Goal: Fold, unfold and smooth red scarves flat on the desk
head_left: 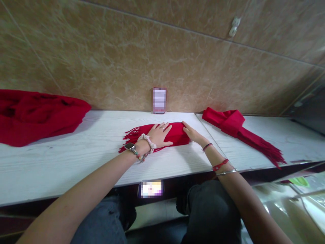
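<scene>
Left hand [159, 136] spread on red scarf [178, 134] | right hand [194, 134] open at folded end | likely soft, light; grip there

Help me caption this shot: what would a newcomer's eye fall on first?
Probably the fringed red scarf midway along the white tabletop, the left hand spread on it and the right hand at its right end. Next, the bunched red cloth at far left and the second fringed scarf at right.

Folded red cloth scarf [177, 135] on white wood-grain table [76, 156]; crumpled red cloth [38, 117], left; looped red scarf [233, 123], right. Rectangular phone [159, 101] behind.
</scene>
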`<state>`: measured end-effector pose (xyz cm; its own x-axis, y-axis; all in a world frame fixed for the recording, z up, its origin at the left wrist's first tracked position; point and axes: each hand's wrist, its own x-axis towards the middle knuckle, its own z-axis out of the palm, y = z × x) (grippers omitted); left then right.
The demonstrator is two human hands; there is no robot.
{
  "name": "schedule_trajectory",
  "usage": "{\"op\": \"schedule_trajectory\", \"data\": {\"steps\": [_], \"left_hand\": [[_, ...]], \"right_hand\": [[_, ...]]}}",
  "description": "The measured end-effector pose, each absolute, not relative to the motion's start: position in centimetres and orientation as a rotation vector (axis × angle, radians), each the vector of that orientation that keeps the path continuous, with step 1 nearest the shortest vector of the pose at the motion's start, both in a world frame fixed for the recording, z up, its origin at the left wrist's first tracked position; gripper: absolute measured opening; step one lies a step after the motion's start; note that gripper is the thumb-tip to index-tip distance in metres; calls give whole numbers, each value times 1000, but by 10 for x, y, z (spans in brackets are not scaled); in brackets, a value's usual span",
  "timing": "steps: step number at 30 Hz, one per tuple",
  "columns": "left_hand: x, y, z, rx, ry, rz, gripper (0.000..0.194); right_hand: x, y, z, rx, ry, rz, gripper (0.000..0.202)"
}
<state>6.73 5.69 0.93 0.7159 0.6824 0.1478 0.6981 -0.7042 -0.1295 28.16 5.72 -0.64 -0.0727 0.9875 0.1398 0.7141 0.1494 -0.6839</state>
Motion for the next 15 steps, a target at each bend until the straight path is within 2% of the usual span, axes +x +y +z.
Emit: {"op": "schedule_trajectory", "data": {"steps": [5, 7, 11, 15], "left_hand": [[67, 50, 13, -2767, -1174, -113, 82], [65, 51, 19, -2801, -1240, -82, 76], [51, 68, 35, -2864, -1366, -21, 49], [26, 78, 39, -2873, -1326, -70, 50]], "right_hand": [[276, 62, -10, -1610, -1662, 674, 59], [271, 65, -12, -1659, -1620, 523, 58], [256, 72, -15, -1604, -1589, 155, 48], [245, 65, -1, -1628, -1534, 6, 41]]}}
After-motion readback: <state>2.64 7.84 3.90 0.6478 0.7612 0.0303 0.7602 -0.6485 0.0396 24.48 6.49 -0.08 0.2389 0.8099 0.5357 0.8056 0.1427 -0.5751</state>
